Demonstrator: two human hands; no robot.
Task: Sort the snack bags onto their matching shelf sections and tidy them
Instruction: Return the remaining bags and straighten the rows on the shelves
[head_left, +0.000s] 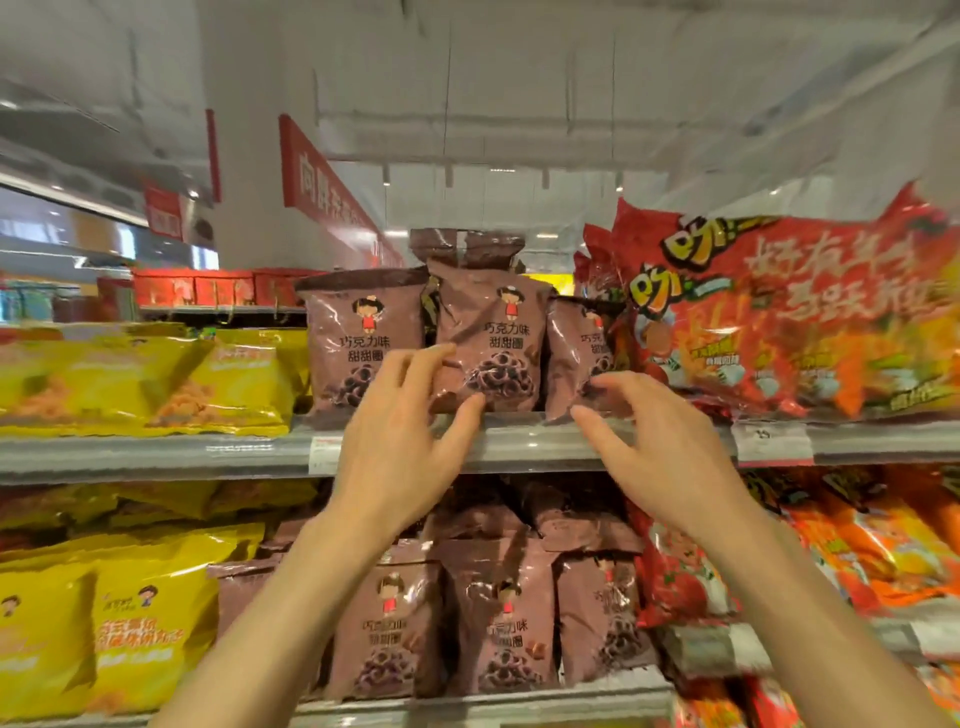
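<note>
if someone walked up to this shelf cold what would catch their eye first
Probably the big red snack bags with bold yellow lettering, filling the right of the upper shelf and leaning forward. Next, the two bare hands at centre: the left hand and right hand reach with spread fingers toward the brown chocolate ring bags standing in the middle. Yellow bags lie at the left.

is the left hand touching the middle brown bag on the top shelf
Touching: the head view shows the left hand with thumb and fingertips against the middle brown bag's lower front.
</note>
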